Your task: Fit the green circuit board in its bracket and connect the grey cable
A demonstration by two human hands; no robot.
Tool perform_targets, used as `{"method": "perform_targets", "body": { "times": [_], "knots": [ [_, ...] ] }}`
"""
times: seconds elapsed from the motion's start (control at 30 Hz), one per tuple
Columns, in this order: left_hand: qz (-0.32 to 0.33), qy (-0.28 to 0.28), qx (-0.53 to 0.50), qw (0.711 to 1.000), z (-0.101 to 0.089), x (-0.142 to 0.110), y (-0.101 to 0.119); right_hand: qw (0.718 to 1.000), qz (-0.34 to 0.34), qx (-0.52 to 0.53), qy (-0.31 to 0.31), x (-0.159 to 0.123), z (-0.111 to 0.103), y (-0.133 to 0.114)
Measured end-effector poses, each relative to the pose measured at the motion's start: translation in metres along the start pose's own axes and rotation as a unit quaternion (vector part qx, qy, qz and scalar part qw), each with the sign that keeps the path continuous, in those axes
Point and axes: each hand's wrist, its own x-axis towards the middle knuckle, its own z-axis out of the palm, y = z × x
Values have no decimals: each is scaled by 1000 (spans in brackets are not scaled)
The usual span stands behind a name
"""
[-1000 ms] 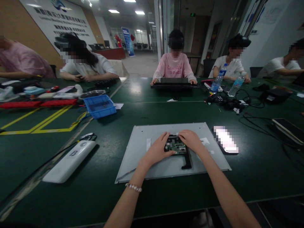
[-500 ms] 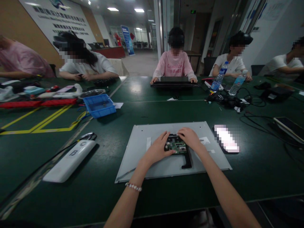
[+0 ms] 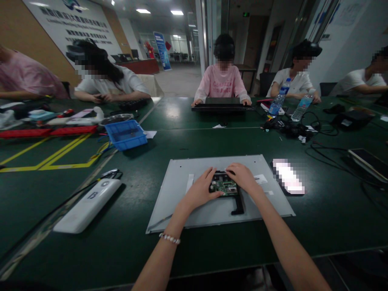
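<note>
A green circuit board (image 3: 224,186) in a black frame lies on the back of a flat grey panel (image 3: 173,178). My left hand (image 3: 200,189) is closed around the board's left side, fingers at its far edge and thumb at its near edge. At the far right corner, my right hand (image 3: 243,177) pinches the black frame, its fingertips partly hidden. From the frame's right side a black L-shaped arm (image 3: 239,205) runs toward me. White stickers lie on the panel beside both hands, and a thin cable shows near my left forearm.
Left of the panel rests a white power bank (image 3: 87,206) with a cable. A phone (image 3: 287,177) with a bright screen lies to the right. Farther off are a blue basket (image 3: 126,137), two water bottles (image 3: 279,99) and tangled black cables. Several people sit across the green table (image 3: 188,141).
Both hands stay on the board with hardly any movement. The whole view has shifted very slightly.
</note>
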Motion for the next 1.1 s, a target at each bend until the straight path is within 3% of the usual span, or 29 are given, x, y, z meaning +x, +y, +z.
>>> {"method": "perform_targets", "body": {
  "times": [0.63,1.1],
  "knots": [
    [8,-3,18,1000,-1,0,0,994,5,86,62,-2,5,5],
    [0,-4,6,1000,-1,0,-1,994,4,85,65,1,12,7]
  ]
}}
